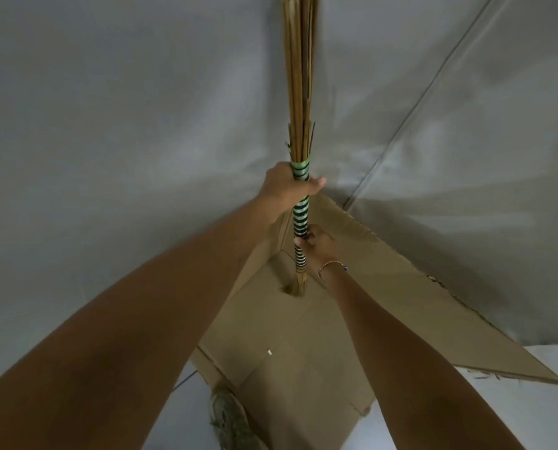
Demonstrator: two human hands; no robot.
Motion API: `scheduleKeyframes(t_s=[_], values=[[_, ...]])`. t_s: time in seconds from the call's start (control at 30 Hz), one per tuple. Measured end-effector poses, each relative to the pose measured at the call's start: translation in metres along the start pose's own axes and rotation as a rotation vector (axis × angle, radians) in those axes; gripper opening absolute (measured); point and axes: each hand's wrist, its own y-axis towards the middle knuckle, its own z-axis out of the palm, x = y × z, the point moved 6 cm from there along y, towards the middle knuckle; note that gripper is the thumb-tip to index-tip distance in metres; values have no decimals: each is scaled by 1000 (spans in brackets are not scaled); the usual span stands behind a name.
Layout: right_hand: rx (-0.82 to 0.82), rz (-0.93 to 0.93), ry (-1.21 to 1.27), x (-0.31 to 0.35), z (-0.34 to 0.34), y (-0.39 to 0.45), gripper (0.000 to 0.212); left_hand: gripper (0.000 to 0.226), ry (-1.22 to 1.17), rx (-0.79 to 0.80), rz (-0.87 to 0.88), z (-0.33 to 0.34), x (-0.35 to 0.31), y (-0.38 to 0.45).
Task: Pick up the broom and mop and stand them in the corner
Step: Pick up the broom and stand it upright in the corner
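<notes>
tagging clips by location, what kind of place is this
Probably a bare indoor room corner, perhaps a storage spot. Two plain grey walls meet behind the upright broom, flattened cardboard covers the floor there, and both the left hand and right hand grip the broom's handle.

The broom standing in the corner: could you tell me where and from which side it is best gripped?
Grip the broom on its banded handle wrap, the narrow, firm part below the loose stalks. It stands upright in the corner with walls behind, so come from the open room side, as the left hand and right hand do, fingers wrapped around.
</notes>
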Motion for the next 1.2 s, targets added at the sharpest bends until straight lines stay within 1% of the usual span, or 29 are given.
scheduleKeyframes(t_s=[0.13,0.23,0.33,0.5,0.6,0.73,0.8,0.87,0.93,1.0,1.07,1.17,1.2], values=[[62,-43,-96,1,-2,4,32,36,-2,1,-21,-6,-9,7],[71,-1,-99,1,-1,21,29,38,34,-29,21,-3,-5,13],[76,40,-88,0,11,41,28,48,35,-42,27,0,15,21],[23,62,-50,-5,25,45,31,40,44,2,27,1,34,23],[8,62,-42,2,17,35,33,52,68,0,54,-5,20,17],[-13,145,-50,15,-10,7,50,74,48,-3,55,-27,-5,-2],[-4,135,-122,30,-29,-16,55,75,105,-16,37,-41,-20,-21],[15,94,-227,45,-41,-42,59,67,191,-45,9,-54,-29,-43],[8,39,-312,69,-57,-72,59,61,256,-102,-5,-70,-45,-75],[-15,-7,-330,95,-72,-108,56,59,308,-193,-39,-87,-59,-117],[-47,-101,-374,118,-82,-137,53,54,350,-249,-56,-99,-67,-151],[-78,-251,-471,147,-95,-204,53,49,447,-248,-30,-107,-80,-226],[-63,-294,-501,153,-94,-227,53,49,470,-253,-30,-108,-81,-253]])
